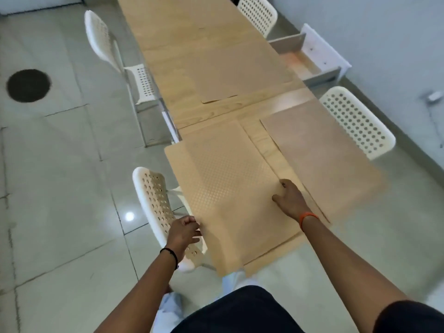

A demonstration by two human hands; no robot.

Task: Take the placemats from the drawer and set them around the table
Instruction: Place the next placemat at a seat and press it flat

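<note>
A beige dotted placemat [223, 179] lies on the near end of the long wooden table [182, 27], overhanging its left and near edges. My left hand [183, 230] pinches its near-left edge. My right hand [289, 199] grips its right edge. A second placemat [322, 159] lies to the right on the table, overhanging the right side. A third placemat [230, 73] lies farther along the table. The white drawer [312, 56] stands pulled out at the table's right side, and its inside looks empty.
White perforated chairs stand around the table: one at near left [156, 207], one at far left [105, 44], one at near right [358, 121], one at far right [259, 13]. A dark round mat [28, 85] lies on the tiled floor at left.
</note>
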